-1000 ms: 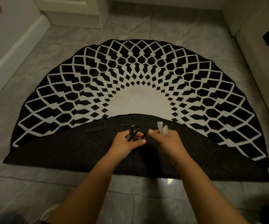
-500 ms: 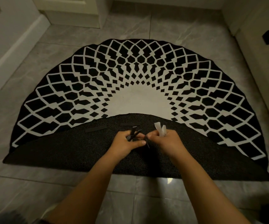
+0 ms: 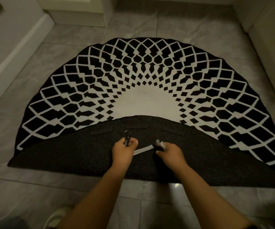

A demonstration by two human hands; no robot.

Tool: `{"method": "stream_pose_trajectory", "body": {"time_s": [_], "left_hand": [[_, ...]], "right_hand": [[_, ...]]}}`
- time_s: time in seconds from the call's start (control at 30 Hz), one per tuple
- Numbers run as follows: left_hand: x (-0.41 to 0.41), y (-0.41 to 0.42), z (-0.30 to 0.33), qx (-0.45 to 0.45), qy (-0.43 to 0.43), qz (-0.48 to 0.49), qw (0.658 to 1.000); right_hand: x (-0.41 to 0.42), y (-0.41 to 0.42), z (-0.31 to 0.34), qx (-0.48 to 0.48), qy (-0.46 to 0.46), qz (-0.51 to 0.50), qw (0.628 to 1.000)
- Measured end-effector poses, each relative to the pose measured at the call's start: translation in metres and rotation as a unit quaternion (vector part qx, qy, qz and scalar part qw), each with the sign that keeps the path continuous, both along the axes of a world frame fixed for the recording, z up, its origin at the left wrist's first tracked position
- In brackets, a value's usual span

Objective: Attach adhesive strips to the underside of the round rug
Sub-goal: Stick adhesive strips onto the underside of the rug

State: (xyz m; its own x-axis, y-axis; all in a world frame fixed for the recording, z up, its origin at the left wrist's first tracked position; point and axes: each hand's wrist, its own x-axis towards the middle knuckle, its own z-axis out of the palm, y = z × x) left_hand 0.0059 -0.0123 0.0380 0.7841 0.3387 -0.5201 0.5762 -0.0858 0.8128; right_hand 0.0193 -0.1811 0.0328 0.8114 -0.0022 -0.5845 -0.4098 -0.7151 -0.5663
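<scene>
Hands (image 3: 146,150) parted — white liner (image 3: 143,150) stretched over rug (image 3: 84,156).

Open rug backing (image 3: 67,156) left and right of the fingers (image 3: 134,143); three stuck strips (image 3: 101,131) just beyond the fingertips; white liner (image 3: 142,150) between both hands.
</scene>
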Motion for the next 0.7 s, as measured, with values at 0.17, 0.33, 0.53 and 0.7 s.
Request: {"method": "stream_pose_trajectory", "body": {"time_s": [0.17, 0.33, 0.53, 0.7], "left_hand": [[0.002, 0.017, -0.008, -0.015, 0.020, 0.069, 0.997], [0.004, 0.019, -0.012, -0.036, 0.040, 0.080, 0.995], [-0.003, 0.020, -0.018, -0.042, 0.034, 0.113, 0.992], [-0.010, 0.011, -0.008, -0.117, 0.006, 0.066, 0.991]], "right_hand": [[0.011, 0.022, -0.021, -0.018, -0.012, 0.135, 0.991], [0.020, 0.026, -0.025, -0.088, -0.057, 0.213, 0.971], [0.013, 0.021, -0.022, 0.028, -0.061, 0.079, 0.995], [0.003, 0.027, -0.011, 0.160, -0.040, -0.032, 0.986]]}}
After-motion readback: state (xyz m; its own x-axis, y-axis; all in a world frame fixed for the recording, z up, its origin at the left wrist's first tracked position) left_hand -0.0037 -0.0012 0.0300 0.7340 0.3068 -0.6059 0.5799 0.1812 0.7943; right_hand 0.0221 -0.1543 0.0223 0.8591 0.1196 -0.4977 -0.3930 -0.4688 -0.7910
